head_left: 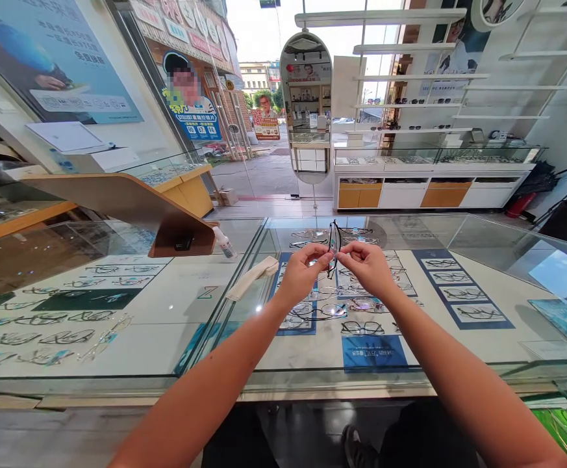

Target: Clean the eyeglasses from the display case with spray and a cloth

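Above the glass counter, both my hands grip one pair of dark-framed eyeglasses point(332, 237), turned edge-on to me. My left hand point(303, 270) pinches it from the left between thumb and fingers. From the right, my right hand point(365, 263) pinches the same frame, its fingers curled. Fingers cover part of the frame. Below the hands, several glasses lie in the display case, among them a clear-lensed pair point(334, 311) and a dark pair point(362, 327) close to a blue card point(375, 351). Left of my left hand, a folded cream cloth point(252, 278) rests on the glass top.
A small white bottle point(223, 242) stands beside a brown wooden stand point(132, 205) on the left. At right, a blue strip point(464, 289) holds several glasses inside the case. An oval mirror point(307, 107) stands beyond the counter, near white shelves point(422, 78).
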`<state>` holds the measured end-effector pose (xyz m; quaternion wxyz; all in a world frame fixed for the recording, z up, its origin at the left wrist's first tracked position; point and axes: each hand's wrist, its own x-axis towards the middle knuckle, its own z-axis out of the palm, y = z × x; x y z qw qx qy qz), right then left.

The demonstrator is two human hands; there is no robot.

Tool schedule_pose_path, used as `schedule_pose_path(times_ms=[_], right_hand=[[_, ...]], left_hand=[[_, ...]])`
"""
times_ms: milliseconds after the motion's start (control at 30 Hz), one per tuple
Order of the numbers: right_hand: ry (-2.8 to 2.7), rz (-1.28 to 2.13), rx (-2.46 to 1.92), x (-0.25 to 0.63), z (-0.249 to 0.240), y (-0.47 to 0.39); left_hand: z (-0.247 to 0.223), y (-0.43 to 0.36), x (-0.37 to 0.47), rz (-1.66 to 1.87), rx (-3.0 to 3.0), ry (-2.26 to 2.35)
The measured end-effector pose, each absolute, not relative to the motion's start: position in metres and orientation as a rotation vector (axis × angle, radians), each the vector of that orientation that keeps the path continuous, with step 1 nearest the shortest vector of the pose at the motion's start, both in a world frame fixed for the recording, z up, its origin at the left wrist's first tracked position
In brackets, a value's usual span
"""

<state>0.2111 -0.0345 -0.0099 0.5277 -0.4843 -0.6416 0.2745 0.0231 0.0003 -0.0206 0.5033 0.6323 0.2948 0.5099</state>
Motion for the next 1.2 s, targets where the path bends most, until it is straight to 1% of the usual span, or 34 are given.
schedule_pose_path(times_ms=[200,500,733,900,1067,1200], right_hand=[[-1.49,0.57,-1.196,0.212,-0.007,-0.035],[-1.203,0.959,-1.249,0.215,-0.002,-0.029],[-1.142,0.982,-1.263,0.214,-0.009,-0.025],[-1.392,0.976,-1.431,0.216,-0.005,-0.033],[-1.595,0.821,-1.137,0.206,0.0,-0.046],[-1.768,0.778,-1.109,0.199,-0.004,-0.05]], left_hand=[[-0.023,0.003,0.022,1.268,1.432,0.746],[-0.012,0.013,0.015,1.475,1.102,0.71],[-0.015,0.013,0.015,1.48,1.078,0.73],[-0.018,0.015,0.013,1.468,1.247,0.812],[-0.023,0.015,0.013,1.545,1.503,0.867],[-0.023,0.011,0.015,1.582,1.606,0.849]])
